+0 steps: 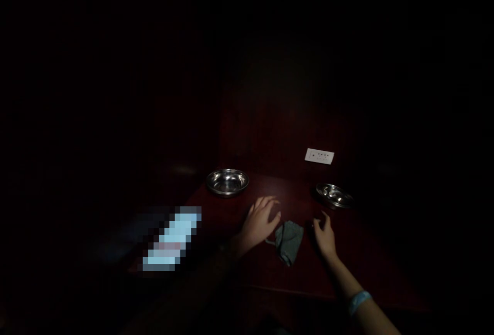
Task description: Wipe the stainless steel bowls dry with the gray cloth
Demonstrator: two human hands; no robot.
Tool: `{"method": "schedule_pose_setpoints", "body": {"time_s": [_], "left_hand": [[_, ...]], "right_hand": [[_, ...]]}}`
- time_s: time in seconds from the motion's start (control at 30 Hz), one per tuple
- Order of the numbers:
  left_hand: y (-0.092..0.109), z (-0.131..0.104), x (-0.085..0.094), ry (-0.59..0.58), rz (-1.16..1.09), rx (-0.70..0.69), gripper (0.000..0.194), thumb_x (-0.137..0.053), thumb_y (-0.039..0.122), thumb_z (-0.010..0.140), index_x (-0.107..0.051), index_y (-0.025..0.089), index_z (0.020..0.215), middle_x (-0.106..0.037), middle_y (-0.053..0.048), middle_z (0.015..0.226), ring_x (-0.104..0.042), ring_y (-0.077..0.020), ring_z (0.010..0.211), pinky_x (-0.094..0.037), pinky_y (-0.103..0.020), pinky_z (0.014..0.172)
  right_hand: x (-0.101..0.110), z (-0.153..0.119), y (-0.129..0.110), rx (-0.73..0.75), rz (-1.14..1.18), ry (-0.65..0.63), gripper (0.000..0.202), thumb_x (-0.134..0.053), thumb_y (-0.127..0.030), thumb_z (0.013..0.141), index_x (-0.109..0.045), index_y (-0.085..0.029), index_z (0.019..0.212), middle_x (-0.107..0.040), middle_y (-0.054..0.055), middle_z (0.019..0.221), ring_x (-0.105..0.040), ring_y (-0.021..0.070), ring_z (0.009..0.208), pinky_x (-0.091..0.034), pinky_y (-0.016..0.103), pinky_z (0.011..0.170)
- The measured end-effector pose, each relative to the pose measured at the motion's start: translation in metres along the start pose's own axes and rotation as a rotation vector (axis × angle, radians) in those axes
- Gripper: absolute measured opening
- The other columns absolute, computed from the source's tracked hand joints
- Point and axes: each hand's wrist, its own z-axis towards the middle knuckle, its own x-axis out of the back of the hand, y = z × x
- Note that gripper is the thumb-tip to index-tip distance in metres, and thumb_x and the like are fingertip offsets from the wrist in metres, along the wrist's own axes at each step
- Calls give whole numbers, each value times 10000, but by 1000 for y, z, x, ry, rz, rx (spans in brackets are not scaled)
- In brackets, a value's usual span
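Observation:
A crumpled grey-green cloth [289,242] lies on the dark red table [270,278] between my two hands. Just left of it, my left hand [261,220] reaches over the tabletop with its fingers apart and nothing in them. My right hand [324,234], to the right of the cloth, has its thumb and forefinger apart and is likewise bare; its other fingers are partly in shadow. Beyond my left hand stands a round shiny metal bowl [227,182]. A second metal dish [334,196] sits past my right hand.
A white socket panel [319,156] is at the back, above the right dish. At the left edge of the table glows a pixelated bright rectangle [172,240]. A blue band [359,301] circles my right wrist. The surroundings are very dark.

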Motion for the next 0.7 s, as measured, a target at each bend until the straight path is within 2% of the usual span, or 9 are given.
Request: {"method": "schedule_pose_setpoints", "body": {"time_s": [0.07,0.13,0.2,0.27,0.37,0.43,0.6,0.7], "left_hand": [[-24,21,18,10,89,51,300,-642,310,839,-675,197,1115,-586,-146,1376,-458,-327,1343,-291,-490,1161],[-53,35,36,48,151,128,319,-636,341,844,-678,148,1095,-582,-182,1373,-436,-338,1365,-253,-478,1179],[-80,41,54,73,183,142,361,-566,389,891,-679,108,1088,-594,-198,1354,-439,-327,1370,-212,-458,1191],[-98,42,72,53,222,148,307,-588,378,882,-702,132,1026,-657,-195,1270,-520,-332,1292,-257,-469,1170],[-113,43,92,-49,372,216,275,-594,402,872,-737,194,982,-727,-146,1158,-611,-307,1172,-357,-421,1104],[-120,45,101,-114,415,215,295,-574,433,875,-754,223,979,-745,-124,1124,-640,-293,1123,-404,-379,1048],[-136,53,105,-152,439,245,359,-553,489,868,-771,221,964,-767,-121,1034,-683,-303,995,-469,-368,912],[-140,57,106,-155,450,232,394,-522,492,886,-768,203,991,-760,-131,1068,-683,-301,994,-472,-366,906]], "right_hand": [[-12,-20,-8,173,-97,-61,580,-548,-460,858,-503,-210,1380,-649,112,1235,-584,294,1201,-383,485,1120],[-20,-38,-17,350,-185,-190,505,-530,-491,879,-566,-280,1336,-579,94,1358,-507,296,1295,-346,495,1152],[-23,-53,-25,512,-314,-381,423,-543,-515,883,-624,-371,1273,-520,49,1433,-464,296,1335,-348,489,1154],[-23,-63,-30,613,-445,-514,410,-528,-511,903,-636,-374,1274,-489,38,1467,-448,301,1345,-340,499,1152],[-24,-69,-34,625,-545,-514,443,-465,-501,945,-614,-327,1325,-537,64,1420,-456,300,1323,-345,495,1137],[-25,-69,-36,608,-565,-500,453,-449,-506,955,-607,-324,1338,-566,67,1389,-456,296,1316,-353,479,1127],[-27,-70,-40,565,-570,-496,454,-454,-528,951,-618,-336,1329,-567,58,1401,-450,302,1316,-353,472,1116],[-27,-70,-40,561,-573,-496,460,-457,-530,951,-625,-322,1326,-575,63,1391,-450,304,1310,-361,465,1103]]}}
